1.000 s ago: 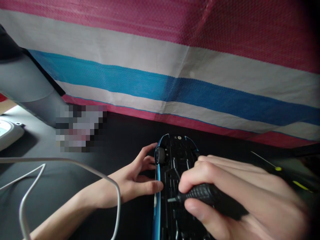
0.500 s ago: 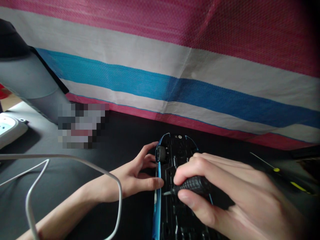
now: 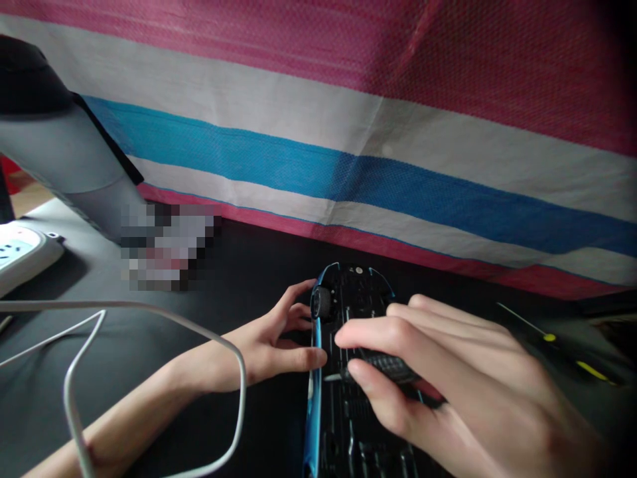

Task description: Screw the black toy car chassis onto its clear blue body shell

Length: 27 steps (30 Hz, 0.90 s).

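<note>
A blue toy car lies upside down, its black underside facing up and one front wheel showing at its left. My left hand steadies the car's left side, thumb on the edge of the underside and fingers along the flank. Over the middle of the underside, my right hand grips a screwdriver by its black textured handle between thumb and fingers. The thin tip points left, close to the car's left edge; whether it touches a screw I cannot tell. My right hand covers part of the car's right side.
Another screwdriver, black and yellow, lies at the right. A white cable loops in front of my left forearm. At the left are a power strip and a large grey cylindrical object. A striped sheet stands behind the dark tabletop.
My right index finger and thumb have shifted left along the screwdriver, and the fingers look straighter. The tip has moved slightly. My left hand and the car stay nearly in place.
</note>
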Available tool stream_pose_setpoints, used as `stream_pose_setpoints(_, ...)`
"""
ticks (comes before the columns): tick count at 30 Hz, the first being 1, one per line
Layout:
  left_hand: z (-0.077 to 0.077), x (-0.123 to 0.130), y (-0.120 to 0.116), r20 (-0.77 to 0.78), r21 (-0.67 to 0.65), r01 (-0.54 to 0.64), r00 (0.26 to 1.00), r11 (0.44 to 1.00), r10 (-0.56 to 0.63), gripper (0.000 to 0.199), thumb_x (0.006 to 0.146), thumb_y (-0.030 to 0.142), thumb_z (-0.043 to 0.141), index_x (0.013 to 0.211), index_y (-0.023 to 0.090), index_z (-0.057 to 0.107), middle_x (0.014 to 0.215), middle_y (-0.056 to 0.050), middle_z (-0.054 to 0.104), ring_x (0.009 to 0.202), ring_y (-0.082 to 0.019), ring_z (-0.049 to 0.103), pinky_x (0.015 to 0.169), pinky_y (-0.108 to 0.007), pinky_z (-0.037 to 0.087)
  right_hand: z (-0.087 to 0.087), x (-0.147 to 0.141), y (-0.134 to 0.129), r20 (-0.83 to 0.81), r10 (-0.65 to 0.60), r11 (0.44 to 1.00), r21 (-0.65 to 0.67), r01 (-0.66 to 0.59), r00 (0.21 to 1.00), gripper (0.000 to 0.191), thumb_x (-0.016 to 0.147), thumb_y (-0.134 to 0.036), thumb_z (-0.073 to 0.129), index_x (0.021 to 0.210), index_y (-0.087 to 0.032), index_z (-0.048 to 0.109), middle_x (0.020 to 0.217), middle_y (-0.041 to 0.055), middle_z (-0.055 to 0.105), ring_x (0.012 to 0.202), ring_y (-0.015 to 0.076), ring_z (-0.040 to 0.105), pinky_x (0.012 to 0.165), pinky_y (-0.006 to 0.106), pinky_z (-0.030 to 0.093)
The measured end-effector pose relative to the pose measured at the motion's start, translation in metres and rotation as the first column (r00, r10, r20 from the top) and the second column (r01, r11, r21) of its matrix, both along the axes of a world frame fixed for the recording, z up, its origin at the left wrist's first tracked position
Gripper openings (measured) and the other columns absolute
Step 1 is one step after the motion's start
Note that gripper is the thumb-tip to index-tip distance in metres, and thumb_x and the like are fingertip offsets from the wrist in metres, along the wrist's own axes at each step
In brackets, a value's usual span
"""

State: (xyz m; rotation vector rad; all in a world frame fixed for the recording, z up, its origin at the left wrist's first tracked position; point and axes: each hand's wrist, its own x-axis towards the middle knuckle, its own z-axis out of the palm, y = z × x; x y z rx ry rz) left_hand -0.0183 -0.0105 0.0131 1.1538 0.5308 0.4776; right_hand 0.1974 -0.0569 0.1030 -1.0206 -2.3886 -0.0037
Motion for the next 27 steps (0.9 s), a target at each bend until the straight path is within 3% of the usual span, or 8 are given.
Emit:
stream_pose_setpoints(7, -0.004, -0.001, 0.0, -0.042, 0.068, -0.05, 0.998, 0.996, 0.053, 0.085, 0.091, 0.033, 0.072, 0.156, 0.031, 0.018, 0.139, -0.009, 0.055, 0.138, -0.028, 0.047, 0.118, -0.051, 0.031, 0.013, -0.002, -0.004, 0.087, 0.029, 0.997, -0.073, -0.023, 0.996, 0.026, 0.095, -0.015, 0.055, 0.119, -0.019, 0.061, 0.105, 0.0047, 0.073, 0.094, 0.0205, 0.069, 0.092, 0.038, 0.048)
stream_pose_setpoints(10, -0.002, -0.002, 0.0, -0.083, 0.098, -0.048, 0.995, 0.994, 0.057, 0.086, 0.09, 0.037, 0.074, 0.156, 0.031, 0.019, 0.136, -0.008, 0.056, 0.135, -0.028, 0.05, 0.117, -0.051, 0.032, 0.018, -0.009, -0.007, 0.095, 0.041, 0.989, -0.145, -0.027, 0.995, 0.016, 0.099, -0.018, 0.055, 0.112, -0.023, 0.064, 0.091, 0.0005, 0.072, 0.081, 0.017, 0.067, 0.087, 0.036, 0.047)
stream_pose_setpoints(12, -0.002, -0.003, 0.0, -0.117, 0.11, -0.049, 0.991, 0.993, 0.062, 0.086, 0.089, 0.039, 0.074, 0.156, 0.031, 0.019, 0.137, -0.008, 0.055, 0.135, -0.029, 0.049, 0.117, -0.052, 0.032, 0.021, -0.013, -0.009, 0.108, -0.056, 0.985, -0.155, 0.073, 0.993, 0.012, 0.101, -0.025, 0.054, 0.106, -0.023, 0.065, 0.08, -0.0008, 0.07, 0.072, 0.0175, 0.064, 0.081, 0.036, 0.046)
stream_pose_setpoints(15, -0.002, -0.002, 0.001, -0.105, 0.138, -0.048, 0.993, 0.989, 0.063, 0.087, 0.088, 0.043, 0.074, 0.156, 0.03, 0.02, 0.143, -0.01, 0.052, 0.14, -0.031, 0.044, 0.118, -0.053, 0.03, 0.024, -0.018, -0.012, 0.119, -0.145, 0.975, -0.15, 0.162, 0.982, 0.012, 0.096, -0.023, 0.058, 0.107, -0.022, 0.063, 0.089, 0.0003, 0.071, 0.081, 0.0199, 0.064, 0.083, 0.037, 0.046)
stream_pose_setpoints(18, 0.0, -0.002, 0.001, -0.076, 0.174, -0.021, 0.997, 0.984, 0.035, 0.079, 0.092, 0.041, 0.071, 0.155, 0.029, 0.025, 0.144, -0.01, 0.053, 0.142, -0.03, 0.043, 0.119, -0.05, 0.03, 0.025, -0.02, -0.015, 0.121, -0.075, 0.984, -0.15, 0.092, 0.99, 0.02, 0.096, -0.016, 0.058, 0.114, -0.024, 0.061, 0.106, 0.0002, 0.072, 0.093, 0.0183, 0.065, 0.089, 0.034, 0.044)
stream_pose_setpoints(21, 0.003, -0.001, 0.001, -0.091, 0.168, -0.018, 0.995, 0.986, 0.034, 0.078, 0.093, 0.037, 0.07, 0.155, 0.027, 0.023, 0.142, -0.01, 0.056, 0.14, -0.029, 0.047, 0.118, -0.049, 0.033, 0.023, -0.022, -0.017, 0.153, -0.13, 0.985, -0.094, 0.145, 0.98, 0.012, 0.104, -0.026, 0.052, 0.11, -0.023, 0.061, 0.089, -0.0003, 0.072, 0.08, 0.0181, 0.065, 0.082, 0.034, 0.045)
stream_pose_setpoints(23, 0.004, -0.001, 0.001, -0.092, 0.163, -0.028, 0.995, 0.986, 0.044, 0.082, 0.092, 0.036, 0.071, 0.156, 0.027, 0.022, 0.138, -0.01, 0.058, 0.137, -0.029, 0.049, 0.116, -0.049, 0.036, 0.021, -0.023, -0.018, 0.171, -0.196, 0.977, -0.053, 0.208, 0.966, 0.016, 0.105, -0.032, 0.049, 0.106, -0.022, 0.062, 0.078, 0.0003, 0.07, 0.073, 0.0194, 0.063, 0.077, 0.035, 0.045)
stream_pose_setpoints(27, 0.006, -0.001, -0.001, -0.079, 0.175, -0.06, 0.994, 0.983, 0.074, 0.078, 0.089, 0.036, 0.073, 0.154, 0.026, 0.031, 0.122, -0.007, 0.064, 0.129, -0.03, 0.054, 0.111, -0.048, 0.041, 0.021, -0.023, -0.019, 0.157, -0.152, 0.986, -0.05, 0.161, 0.976, 0.017, 0.097, -0.019, 0.054, 0.113, -0.02, 0.059, 0.095, 0.0035, 0.073, 0.087, 0.0205, 0.066, 0.082, 0.035, 0.046)
